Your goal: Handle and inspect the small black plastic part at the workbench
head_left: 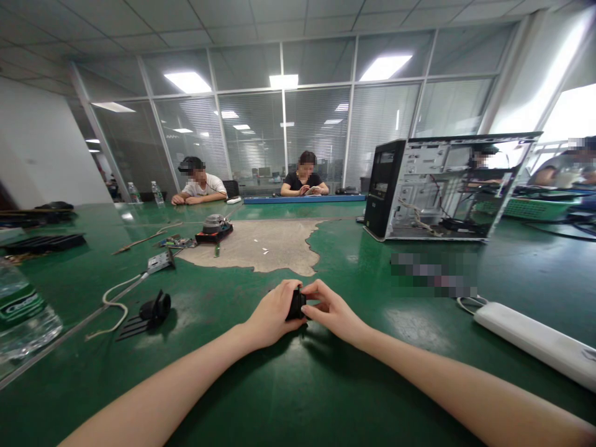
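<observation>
Black part (pixel 297 305) in hands (pixel 272 313), green-labelled bottle (pixel 23 310)

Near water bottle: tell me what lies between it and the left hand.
In the head view, a pale cable and a black pronged part lie on the green tabletop between the water bottle and the left hand.

Open green tabletop (pixel 302 403) between black plastic part (pixel 151 312) left and white power strip (pixel 535 338) right, 2 forearms (pixel 190 379) across it.
</observation>
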Demonstrator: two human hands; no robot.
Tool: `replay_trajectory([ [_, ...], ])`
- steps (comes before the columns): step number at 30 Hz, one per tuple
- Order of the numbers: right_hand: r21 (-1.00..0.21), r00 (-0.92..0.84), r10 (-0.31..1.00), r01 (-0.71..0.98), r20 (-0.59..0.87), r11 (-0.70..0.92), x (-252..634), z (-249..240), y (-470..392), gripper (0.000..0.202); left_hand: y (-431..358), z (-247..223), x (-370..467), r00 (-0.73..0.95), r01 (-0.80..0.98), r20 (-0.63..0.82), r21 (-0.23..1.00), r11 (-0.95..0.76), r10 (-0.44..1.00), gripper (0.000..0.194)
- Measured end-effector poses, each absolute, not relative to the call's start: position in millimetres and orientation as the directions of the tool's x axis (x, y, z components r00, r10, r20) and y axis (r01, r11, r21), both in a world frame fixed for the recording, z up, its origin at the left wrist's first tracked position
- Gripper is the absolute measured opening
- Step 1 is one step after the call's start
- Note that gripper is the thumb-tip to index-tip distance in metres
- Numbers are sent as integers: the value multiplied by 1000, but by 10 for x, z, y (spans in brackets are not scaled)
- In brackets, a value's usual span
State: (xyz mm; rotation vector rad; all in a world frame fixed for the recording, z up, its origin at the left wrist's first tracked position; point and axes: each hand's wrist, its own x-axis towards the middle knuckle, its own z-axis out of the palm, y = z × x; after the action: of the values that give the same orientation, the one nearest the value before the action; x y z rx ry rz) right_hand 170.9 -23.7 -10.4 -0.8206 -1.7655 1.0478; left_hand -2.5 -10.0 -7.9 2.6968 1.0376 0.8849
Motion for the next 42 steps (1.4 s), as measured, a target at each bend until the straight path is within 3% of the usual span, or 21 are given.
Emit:
replay_trajectory([
  [9,-917,-363,880,136,306,375,1720,-122,-208,29,-104,-72,-19,587,576,475,325,-750,656,57],
  [16,-921,-382,863,69,332,385,1716,-101,-237,22,-101,-74,-25,587,572,480,324,-753,652,57],
  [27,-928,-371,884,126,283,350,1729,-132,-194,26,-110,-68,-22,590,584,473,311,-750,655,57],
  [34,-929,-391,859,30,329,369,1720,-105,-221,24,-101,-80,-22,588,582,478,310,-751,653,56],
  [42,-927,-357,880,87,312,364,1722,-130,-182,23,-124,-43,-9,582,578,476,328,-747,659,54],
])
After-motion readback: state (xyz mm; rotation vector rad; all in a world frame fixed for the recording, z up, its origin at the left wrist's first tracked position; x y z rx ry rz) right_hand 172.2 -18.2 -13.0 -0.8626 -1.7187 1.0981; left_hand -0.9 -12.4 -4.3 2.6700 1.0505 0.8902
